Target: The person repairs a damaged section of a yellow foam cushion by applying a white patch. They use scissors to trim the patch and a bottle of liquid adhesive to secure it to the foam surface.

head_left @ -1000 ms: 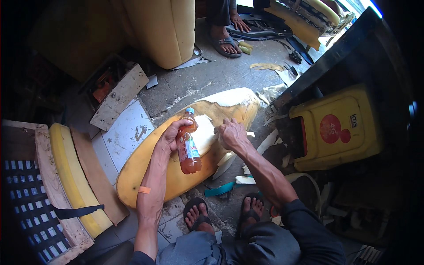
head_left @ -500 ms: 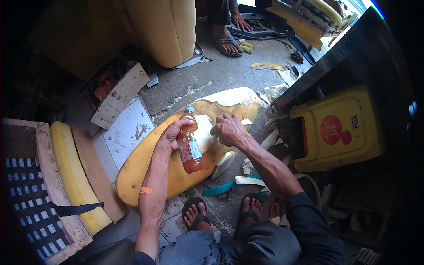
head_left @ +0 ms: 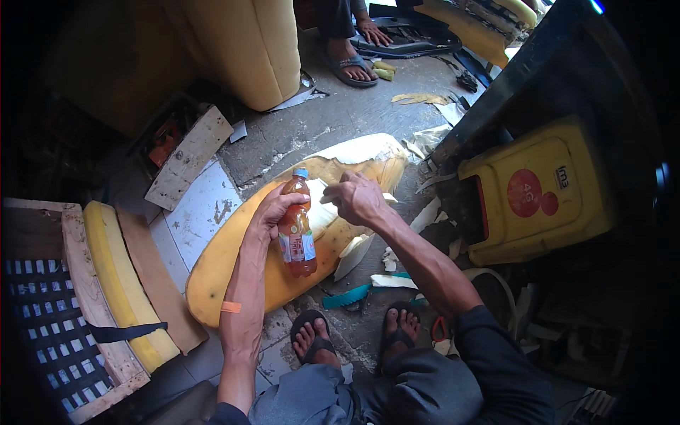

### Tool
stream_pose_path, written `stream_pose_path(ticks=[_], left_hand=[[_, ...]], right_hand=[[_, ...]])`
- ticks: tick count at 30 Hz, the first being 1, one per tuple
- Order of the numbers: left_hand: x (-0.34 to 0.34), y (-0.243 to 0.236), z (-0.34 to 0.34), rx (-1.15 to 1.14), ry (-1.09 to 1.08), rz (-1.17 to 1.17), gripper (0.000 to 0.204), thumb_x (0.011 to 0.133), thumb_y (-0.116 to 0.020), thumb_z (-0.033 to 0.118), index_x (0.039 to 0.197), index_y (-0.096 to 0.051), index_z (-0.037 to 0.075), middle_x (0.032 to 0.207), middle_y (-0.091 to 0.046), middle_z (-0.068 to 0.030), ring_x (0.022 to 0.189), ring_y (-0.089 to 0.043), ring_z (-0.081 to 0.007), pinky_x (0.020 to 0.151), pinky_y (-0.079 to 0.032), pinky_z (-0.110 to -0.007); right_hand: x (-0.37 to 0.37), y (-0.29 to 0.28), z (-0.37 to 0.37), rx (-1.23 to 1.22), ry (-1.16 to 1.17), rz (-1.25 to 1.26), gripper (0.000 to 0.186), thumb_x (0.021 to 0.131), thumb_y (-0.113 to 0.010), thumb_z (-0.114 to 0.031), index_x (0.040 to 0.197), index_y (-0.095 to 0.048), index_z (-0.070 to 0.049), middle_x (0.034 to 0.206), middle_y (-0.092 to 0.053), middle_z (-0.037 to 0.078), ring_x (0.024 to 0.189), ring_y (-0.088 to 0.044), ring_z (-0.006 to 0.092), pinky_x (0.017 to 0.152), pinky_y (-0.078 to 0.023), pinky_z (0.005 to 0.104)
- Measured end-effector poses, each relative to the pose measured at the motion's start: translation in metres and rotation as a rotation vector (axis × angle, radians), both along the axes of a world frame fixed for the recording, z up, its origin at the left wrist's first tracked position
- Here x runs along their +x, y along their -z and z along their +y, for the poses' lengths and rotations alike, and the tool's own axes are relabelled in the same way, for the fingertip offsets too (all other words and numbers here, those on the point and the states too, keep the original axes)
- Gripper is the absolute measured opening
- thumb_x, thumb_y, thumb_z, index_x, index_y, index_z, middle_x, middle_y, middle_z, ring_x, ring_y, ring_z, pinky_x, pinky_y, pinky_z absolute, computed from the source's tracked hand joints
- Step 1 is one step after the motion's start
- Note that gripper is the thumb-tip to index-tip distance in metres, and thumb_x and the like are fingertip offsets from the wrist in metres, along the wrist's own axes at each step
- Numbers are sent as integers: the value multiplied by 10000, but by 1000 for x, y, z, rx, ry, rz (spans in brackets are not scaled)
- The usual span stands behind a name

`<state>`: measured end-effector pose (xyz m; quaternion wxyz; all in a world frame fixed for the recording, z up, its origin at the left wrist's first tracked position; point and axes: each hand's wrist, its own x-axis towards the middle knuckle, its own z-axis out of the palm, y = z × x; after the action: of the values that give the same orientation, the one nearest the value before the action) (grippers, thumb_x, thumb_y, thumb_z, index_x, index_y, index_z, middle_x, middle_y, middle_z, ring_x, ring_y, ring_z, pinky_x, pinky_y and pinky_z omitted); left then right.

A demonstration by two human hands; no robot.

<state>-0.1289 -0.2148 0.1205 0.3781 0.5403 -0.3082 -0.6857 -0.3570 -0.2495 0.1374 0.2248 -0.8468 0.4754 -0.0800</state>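
the palm and most fingers of the left hand (head_left: 273,211) are hidden behind the bottle (head_left: 299,265); only the thumb, laid across the upper part, is plainly seen. the fingertips of the right hand (head_left: 360,202) are partly covered by its own knuckles. a small pale shape at its thumb and forefinger is too indistinct to be named. beyond the fingers, a co-worker is cut off by the upper edge, with a hand (head_left: 373,32) left in sight on a black molded part (head_left: 418,44). the black crate (head_left: 53,333), well to the left of the left fingers, is lost in the dark rim.

the bottle is wrapped by the left fingers, which are closed around it as far as can be seen. it is held nearly upright in the view, with the blue cap (head_left: 300,172) just beyond the thumb and the label below the grip. the right fingers are curled inward, just beside the bottle's upper part and apart from it; whether anything is gripped by them cannot be told. behind both hands a yellow foam pad (head_left: 227,269) is seen, its white patch (head_left: 322,221) partly covered by the bottle. a yellow container (head_left: 559,219) is placed well to the right of the right fingers.
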Motion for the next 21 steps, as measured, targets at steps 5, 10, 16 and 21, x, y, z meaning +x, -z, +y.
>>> stream_pose_path(ticks=[5, 10, 16, 21], left_hand=[[-3, -9, 12, -206, 159, -480, 472, 692, -840, 193, 1099, -660, 38, 937, -698, -59, 828, -662, -159, 773, -534, -315], [-7, -17, 15, -231, 264, -716, 546, 659, -859, 251, 1130, -672, 49, 997, -733, -115, 895, -708, -217, 821, -558, -357], [0, -22, 21, -217, 329, -805, 582, 646, -849, 314, 1144, -674, 69, 1027, -740, -157, 930, -724, -282, 850, -568, -389], [21, -18, 24, 37, 301, -1132, 557, 672, -802, 314, 1147, -666, 55, 1023, -742, -181, 927, -731, -290, 824, -568, -393]], right_hand=[[1, -20, -16, 206, 205, -241, 328, 911, -687, -245, 1223, -748, -165, 1129, -731, 170, 1066, -689, 333, 935, -532, 431], [3, -20, -15, 276, 234, -272, 393, 903, -679, -276, 1269, -725, -141, 1122, -745, 201, 1047, -717, 353, 923, -550, 427], [9, -29, -13, 402, 165, -302, 427, 922, -683, -343, 1295, -714, -138, 1063, -761, 182, 990, -732, 295, 868, -560, 400], [4, -37, -13, 765, 94, -442, 453, 970, -663, -321, 1353, -667, -79, 1076, -748, 145, 934, -703, 205, 821, -551, 347]])
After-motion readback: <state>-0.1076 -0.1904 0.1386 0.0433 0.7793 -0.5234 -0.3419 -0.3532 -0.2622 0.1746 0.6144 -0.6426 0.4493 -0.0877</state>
